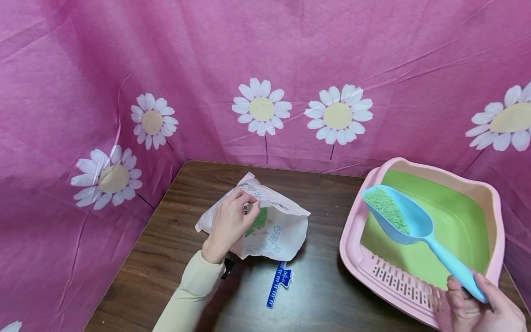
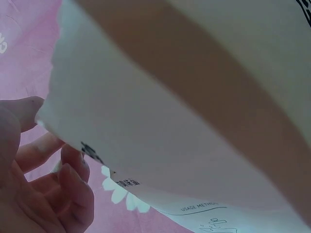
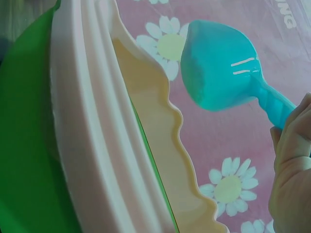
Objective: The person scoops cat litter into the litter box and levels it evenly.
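Note:
My left hand (image 1: 233,220) pinches the upper edge of the mouth of a white paper-like bag (image 1: 290,240). Green pellets (image 1: 258,221) show inside the bag, which lies on its side with its mouth to the right. In the left wrist view the thumb and a finger (image 2: 41,145) meet at the edge of the bag (image 2: 112,111). My right hand (image 1: 485,302) grips the handle of a light blue scoop (image 1: 423,223), bowl up and loaded with green pellets (image 1: 386,210). The bowl hangs over a pink litter box (image 1: 352,230) with a green inside.
A blue clip (image 1: 279,286) lies on the dark wooden table (image 1: 327,286), just in front of the bag. The litter box takes up the right side, with a slotted step (image 1: 404,279) along its front. A pink curtain (image 1: 199,69) with daisies hangs behind and at the left.

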`<state>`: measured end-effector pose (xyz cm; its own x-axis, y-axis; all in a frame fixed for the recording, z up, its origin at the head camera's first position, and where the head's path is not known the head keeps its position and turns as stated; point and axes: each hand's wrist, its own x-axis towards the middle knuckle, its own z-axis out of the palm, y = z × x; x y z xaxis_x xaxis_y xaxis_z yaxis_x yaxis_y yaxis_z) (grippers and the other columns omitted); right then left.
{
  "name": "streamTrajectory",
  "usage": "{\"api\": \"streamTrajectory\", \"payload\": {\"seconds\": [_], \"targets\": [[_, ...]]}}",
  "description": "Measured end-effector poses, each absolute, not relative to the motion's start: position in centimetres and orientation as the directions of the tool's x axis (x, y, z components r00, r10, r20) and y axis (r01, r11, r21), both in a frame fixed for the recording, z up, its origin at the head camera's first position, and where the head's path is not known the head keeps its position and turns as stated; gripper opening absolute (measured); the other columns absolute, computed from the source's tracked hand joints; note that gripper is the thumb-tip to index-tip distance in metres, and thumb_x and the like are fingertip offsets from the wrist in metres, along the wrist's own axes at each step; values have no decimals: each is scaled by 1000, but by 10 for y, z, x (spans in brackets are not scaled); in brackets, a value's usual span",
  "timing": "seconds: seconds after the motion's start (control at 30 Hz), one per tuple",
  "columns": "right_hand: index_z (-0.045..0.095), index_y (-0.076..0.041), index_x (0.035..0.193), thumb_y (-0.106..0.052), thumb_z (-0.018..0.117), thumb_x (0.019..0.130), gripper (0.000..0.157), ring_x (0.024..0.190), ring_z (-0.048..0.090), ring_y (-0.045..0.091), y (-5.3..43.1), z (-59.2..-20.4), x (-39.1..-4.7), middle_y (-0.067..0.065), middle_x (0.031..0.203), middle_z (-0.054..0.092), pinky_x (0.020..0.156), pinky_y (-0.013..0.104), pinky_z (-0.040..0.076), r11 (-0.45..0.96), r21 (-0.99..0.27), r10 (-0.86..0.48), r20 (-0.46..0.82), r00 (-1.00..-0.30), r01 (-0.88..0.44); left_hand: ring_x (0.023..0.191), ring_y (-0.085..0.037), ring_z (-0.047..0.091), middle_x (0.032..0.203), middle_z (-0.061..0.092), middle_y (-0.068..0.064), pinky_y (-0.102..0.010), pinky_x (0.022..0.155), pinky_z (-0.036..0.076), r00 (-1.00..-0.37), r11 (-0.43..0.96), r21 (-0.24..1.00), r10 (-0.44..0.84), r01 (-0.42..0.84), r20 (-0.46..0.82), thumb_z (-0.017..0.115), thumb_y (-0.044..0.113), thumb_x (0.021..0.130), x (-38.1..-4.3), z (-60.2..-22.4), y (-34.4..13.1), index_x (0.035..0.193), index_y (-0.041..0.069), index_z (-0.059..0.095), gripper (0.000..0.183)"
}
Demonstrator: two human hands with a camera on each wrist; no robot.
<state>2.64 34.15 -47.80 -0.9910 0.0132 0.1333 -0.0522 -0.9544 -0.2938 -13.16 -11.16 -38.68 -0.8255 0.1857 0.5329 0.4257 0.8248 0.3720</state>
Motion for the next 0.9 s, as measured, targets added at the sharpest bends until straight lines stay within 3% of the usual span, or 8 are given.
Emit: {"api": "streamTrajectory", "payload": {"seconds": [0.13, 0.17, 0.3, 0.4, 0.6, 0.7, 0.8, 0.9], "targets": [[50, 20, 119, -30, 4, 106, 69, 74, 62, 42, 346, -480, 25, 38, 94, 62, 63, 41, 47, -971, -237, -17, 201, -979, -32, 58, -8, 48, 82, 62, 5, -24, 50, 38, -828, 825, 373, 188, 425, 527, 66, 21, 84, -132, -387, -112, 82, 19, 73, 7], [49, 21, 119, -32, 2, 105, 72, 76, 62, 43, 348, -482, 25, 38, 95, 62, 57, 39, 43, -974, -227, -41, 225, -973, -12, 58, -8, 48, 82, 62, 5, -24, 50, 38, -830, 824, 374, 189, 424, 525, 66, 21, 84, -132, -387, -112, 82, 19, 73, 7], [46, 25, 117, -33, 1, 105, 74, 77, 59, 46, 351, -485, 22, 41, 96, 58, 62, 42, 44, -983, -181, -33, 278, -960, -19, 58, -8, 48, 81, 62, 5, -24, 50, 38, -829, 823, 375, 190, 427, 526, 66, 21, 84, -132, -388, -112, 82, 19, 73, 7], [46, 24, 118, -29, 7, 106, 67, 73, 58, 47, 351, -485, 22, 43, 96, 58, 71, 47, 48, -986, -152, 34, 254, -967, -74, 58, -8, 48, 82, 62, 5, -24, 49, 38, -825, 822, 372, 192, 431, 531, 66, 21, 84, -132, -388, -112, 82, 19, 73, 7], [52, 24, 110, -22, 15, 106, 59, 65, 60, 44, 350, -480, 19, 42, 89, 61, 57, 44, 48, -967, -174, 161, 158, -974, -188, 57, -8, 48, 81, 63, 5, -24, 49, 38, -818, 818, 371, 195, 440, 541, 66, 20, 83, -132, -389, -112, 81, 18, 73, 8], [53, 28, 105, -21, 13, 106, 63, 59, 58, 40, 349, -478, 16, 40, 84, 62, 44, 31, 33, -954, -205, 186, 174, -967, -220, 57, -8, 47, 81, 63, 5, -24, 49, 38, -814, 815, 369, 198, 446, 546, 66, 20, 83, -132, -389, -112, 81, 18, 73, 8], [53, 31, 101, -22, 10, 106, 68, 55, 54, 37, 348, -478, 14, 39, 78, 61, 45, 22, 11, -944, -237, 180, 211, -961, -229, 57, -8, 47, 81, 63, 5, -24, 49, 38, -813, 815, 369, 198, 447, 547, 66, 20, 83, -132, -389, -112, 81, 18, 73, 8], [55, 31, 98, -22, 12, 107, 69, 52, 54, 34, 348, -475, 13, 36, 74, 62, 46, 21, 8, -933, -273, 194, 174, -966, -236, 57, -8, 47, 81, 62, 5, -24, 49, 38, -815, 815, 369, 199, 445, 544, 66, 20, 83, -132, -390, -112, 81, 18, 73, 8]]}}
